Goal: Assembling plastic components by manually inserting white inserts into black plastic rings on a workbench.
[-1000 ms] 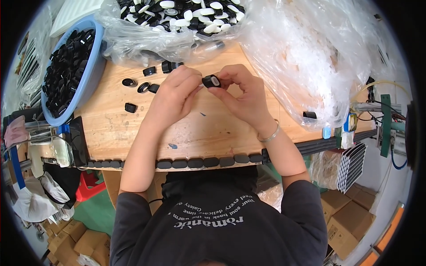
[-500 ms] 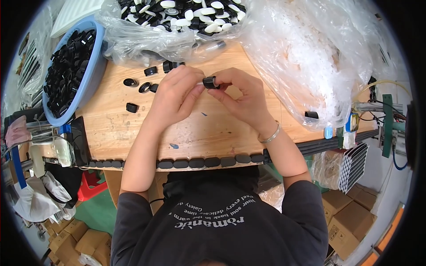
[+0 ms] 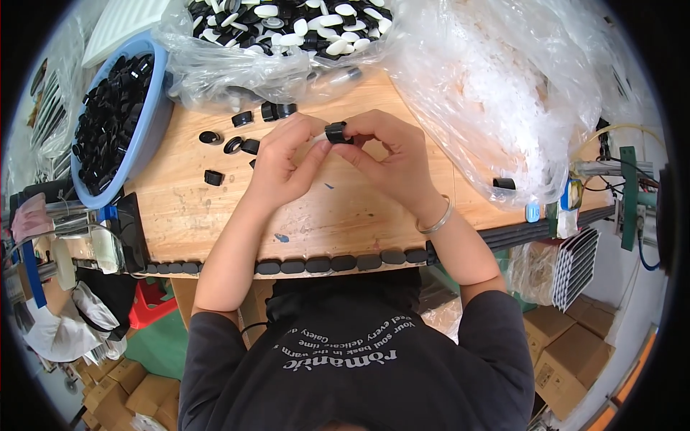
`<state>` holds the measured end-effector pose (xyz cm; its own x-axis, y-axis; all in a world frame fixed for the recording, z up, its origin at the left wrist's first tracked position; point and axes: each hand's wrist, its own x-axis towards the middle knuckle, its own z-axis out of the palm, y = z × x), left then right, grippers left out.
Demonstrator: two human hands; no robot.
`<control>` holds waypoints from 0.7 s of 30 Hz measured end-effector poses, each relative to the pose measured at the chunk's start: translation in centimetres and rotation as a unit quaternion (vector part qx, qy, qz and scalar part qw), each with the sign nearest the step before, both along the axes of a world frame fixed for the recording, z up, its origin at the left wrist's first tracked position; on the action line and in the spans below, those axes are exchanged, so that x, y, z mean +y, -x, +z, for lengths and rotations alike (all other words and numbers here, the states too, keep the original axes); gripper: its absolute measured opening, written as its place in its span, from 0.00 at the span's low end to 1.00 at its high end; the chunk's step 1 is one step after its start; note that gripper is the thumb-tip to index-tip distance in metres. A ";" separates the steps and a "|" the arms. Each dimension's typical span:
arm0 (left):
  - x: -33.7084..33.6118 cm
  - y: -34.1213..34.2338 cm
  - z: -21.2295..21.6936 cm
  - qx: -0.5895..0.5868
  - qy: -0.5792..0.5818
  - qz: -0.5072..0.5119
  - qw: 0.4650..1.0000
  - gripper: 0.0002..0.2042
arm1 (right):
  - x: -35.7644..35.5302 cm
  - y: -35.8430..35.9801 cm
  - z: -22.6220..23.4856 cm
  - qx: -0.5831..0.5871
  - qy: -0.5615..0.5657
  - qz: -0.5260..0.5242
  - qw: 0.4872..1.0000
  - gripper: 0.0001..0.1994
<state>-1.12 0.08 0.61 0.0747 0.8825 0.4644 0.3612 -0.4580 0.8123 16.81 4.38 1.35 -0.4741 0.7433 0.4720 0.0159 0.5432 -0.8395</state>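
Observation:
Over the middle of the table my two hands meet around a small black plastic cap-like part (image 3: 336, 133). My right hand (image 3: 388, 147) pinches this black part between thumb and fingers. A small white piece (image 3: 320, 136) shows between the thumb and fingertips of my left hand (image 3: 284, 158), its end against the black part. Whether the white piece sits inside the black one is hidden by the fingers. Left of my left hand lie several loose black parts, among them a ring (image 3: 233, 144) and a short cap (image 3: 213, 177).
A blue basin (image 3: 159, 115) full of black parts stands at the left. At the back, a clear bag (image 3: 237, 72) holds black and white pieces. Another clear bag (image 3: 496, 115) with whitish contents covers the right side, a black part (image 3: 504, 183) near its edge. Dark pads (image 3: 318, 264) line the front edge.
The black part has tilted slightly and moved a little left between my fingers. My left hand has shifted slightly, and another black piece shows beside it.

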 end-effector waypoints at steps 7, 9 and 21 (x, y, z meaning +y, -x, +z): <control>0.4 1.0 0.5 0.160 -0.087 -0.015 0.983 0.08 | -0.1 -0.3 0.5 -0.037 -0.049 -0.002 0.998 0.10; 0.5 1.2 0.4 0.177 -0.091 -0.028 0.980 0.09 | -0.1 -0.4 0.7 -0.066 -0.050 0.006 0.997 0.10; 0.6 -0.6 -0.7 0.160 -0.187 0.069 0.967 0.23 | -0.5 -0.2 0.6 -0.062 -0.136 -0.076 0.986 0.08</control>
